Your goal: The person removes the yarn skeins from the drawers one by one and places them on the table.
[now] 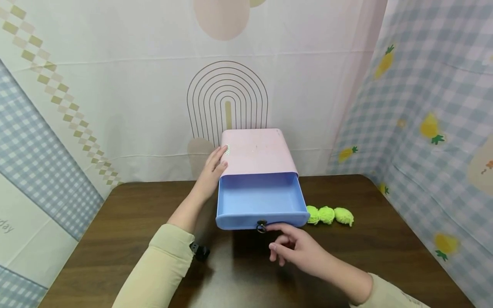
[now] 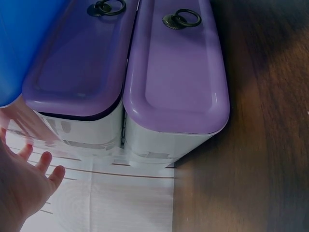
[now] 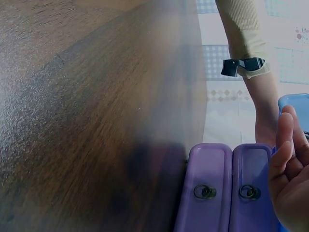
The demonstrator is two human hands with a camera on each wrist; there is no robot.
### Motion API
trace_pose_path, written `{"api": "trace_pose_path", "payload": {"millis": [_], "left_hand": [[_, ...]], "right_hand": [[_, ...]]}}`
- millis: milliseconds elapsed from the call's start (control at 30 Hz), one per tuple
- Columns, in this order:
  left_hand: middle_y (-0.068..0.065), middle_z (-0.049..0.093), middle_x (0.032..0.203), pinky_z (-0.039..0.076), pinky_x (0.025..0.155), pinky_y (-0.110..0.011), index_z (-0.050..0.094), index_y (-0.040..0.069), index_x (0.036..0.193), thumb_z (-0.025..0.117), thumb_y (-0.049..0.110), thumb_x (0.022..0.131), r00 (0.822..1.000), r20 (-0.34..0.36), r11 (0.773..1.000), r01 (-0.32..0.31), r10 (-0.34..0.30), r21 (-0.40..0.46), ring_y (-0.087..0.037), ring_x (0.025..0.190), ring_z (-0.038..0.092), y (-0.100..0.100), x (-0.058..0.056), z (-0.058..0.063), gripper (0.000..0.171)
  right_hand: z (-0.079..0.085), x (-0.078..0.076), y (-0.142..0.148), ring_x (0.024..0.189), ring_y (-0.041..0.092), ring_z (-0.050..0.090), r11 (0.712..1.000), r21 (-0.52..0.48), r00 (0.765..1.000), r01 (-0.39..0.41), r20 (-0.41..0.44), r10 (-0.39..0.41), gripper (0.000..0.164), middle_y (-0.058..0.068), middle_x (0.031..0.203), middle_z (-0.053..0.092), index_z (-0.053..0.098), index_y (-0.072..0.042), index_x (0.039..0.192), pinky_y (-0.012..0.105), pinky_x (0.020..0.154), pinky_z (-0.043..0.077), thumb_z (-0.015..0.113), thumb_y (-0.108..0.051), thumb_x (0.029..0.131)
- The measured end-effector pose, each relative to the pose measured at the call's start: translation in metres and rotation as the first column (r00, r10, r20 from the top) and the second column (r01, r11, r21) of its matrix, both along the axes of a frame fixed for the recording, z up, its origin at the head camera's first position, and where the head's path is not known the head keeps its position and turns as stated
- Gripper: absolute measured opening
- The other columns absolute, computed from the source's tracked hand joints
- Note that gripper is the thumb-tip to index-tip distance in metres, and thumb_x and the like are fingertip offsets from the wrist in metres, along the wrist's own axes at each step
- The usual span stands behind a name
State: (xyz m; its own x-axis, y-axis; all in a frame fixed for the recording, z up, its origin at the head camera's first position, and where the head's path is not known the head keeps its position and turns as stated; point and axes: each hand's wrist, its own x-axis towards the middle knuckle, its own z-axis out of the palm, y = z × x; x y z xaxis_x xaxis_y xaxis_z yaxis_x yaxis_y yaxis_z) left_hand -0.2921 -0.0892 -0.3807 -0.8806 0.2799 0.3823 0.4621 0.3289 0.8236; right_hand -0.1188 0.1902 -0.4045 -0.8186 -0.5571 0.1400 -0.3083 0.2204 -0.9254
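A pink drawer cabinet (image 1: 258,149) stands near the back of the table, its blue top drawer (image 1: 246,221) pulled out with nothing visible inside. My left hand (image 1: 209,175) rests against the cabinet's upper left side, fingers extended and spread. At the drawer front, my right hand (image 1: 296,246) has its index fingertip at the dark ring pull (image 1: 261,226), seemingly hooked into it. Its other fingers are loosely bent and hold nothing. Two purple drawers (image 2: 178,72) with ring pulls sit closed below the blue one, visible in both wrist views.
Three bright green balls of yarn (image 1: 326,215) lie in a row right of the cabinet. The dark brown wooden table (image 1: 146,214) extends in front and to both sides. A patterned cloth (image 1: 127,107) hangs behind, and a checked one (image 1: 435,107) hangs to the right.
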Motion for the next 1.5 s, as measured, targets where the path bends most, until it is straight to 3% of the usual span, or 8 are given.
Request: {"api": "trace_pose_path", "payload": {"millis": [200,600,867,1200,1500], "left_hand": [[-0.009,0.013,0.164,0.017,0.113,-0.064,0.03,0.026,0.157,0.04,0.043,0.103,1.0,0.0,1.0,0.001,-0.001,-0.001,-0.035,0.148,0.017,-0.001,-0.002,-0.002,0.058],[-0.011,0.015,0.164,0.016,0.114,-0.064,0.031,0.025,0.157,0.041,0.041,0.103,1.0,-0.013,1.0,0.004,-0.004,0.009,-0.034,0.149,0.017,0.0,-0.003,-0.002,0.057],[-0.01,0.014,0.164,0.015,0.114,-0.063,0.031,0.025,0.157,0.041,0.041,0.102,1.0,0.001,1.0,0.002,-0.002,0.019,-0.033,0.149,0.016,0.001,-0.002,-0.002,0.058],[-0.011,0.014,0.164,0.016,0.115,-0.061,0.032,0.025,0.157,0.042,0.041,0.102,1.0,0.008,1.0,-0.001,0.001,0.026,-0.033,0.148,0.019,0.001,-0.001,-0.001,0.058],[-0.009,0.014,0.164,0.015,0.115,-0.062,0.032,0.025,0.157,0.041,0.041,0.102,1.0,0.011,1.0,0.0,-0.001,0.028,-0.032,0.149,0.015,0.001,-0.003,-0.003,0.058]], "right_hand": [[0.0,0.0,-0.006,0.057,0.015,0.065,1.0,0.026,1.0,0.004,-0.03,-0.003,0.038,0.004,0.075,0.072,0.051,0.001,0.134,0.038,0.06,0.056,0.058,-0.016,0.101],[-0.001,0.001,-0.015,0.054,0.018,0.065,0.999,0.006,0.996,0.038,0.075,-0.038,0.038,0.007,0.073,0.071,0.052,0.0,0.135,0.035,0.046,0.05,0.054,-0.021,0.103],[0.0,0.001,-0.019,0.053,0.02,0.065,0.997,-0.01,0.986,0.075,0.152,-0.073,0.043,0.009,0.071,0.071,0.051,-0.001,0.137,0.04,0.05,0.053,0.052,-0.028,0.104],[-0.004,0.0,-0.024,0.049,0.016,0.062,0.989,-0.09,0.983,0.115,0.157,-0.1,0.042,0.01,0.066,0.068,0.055,0.005,0.133,0.046,0.05,0.055,0.051,-0.027,0.104],[-0.003,-0.002,-0.024,0.047,0.016,0.062,0.99,-0.069,0.983,0.122,0.149,-0.111,0.043,0.01,0.064,0.067,0.056,0.005,0.133,0.043,0.047,0.053,0.051,-0.026,0.104]]}}
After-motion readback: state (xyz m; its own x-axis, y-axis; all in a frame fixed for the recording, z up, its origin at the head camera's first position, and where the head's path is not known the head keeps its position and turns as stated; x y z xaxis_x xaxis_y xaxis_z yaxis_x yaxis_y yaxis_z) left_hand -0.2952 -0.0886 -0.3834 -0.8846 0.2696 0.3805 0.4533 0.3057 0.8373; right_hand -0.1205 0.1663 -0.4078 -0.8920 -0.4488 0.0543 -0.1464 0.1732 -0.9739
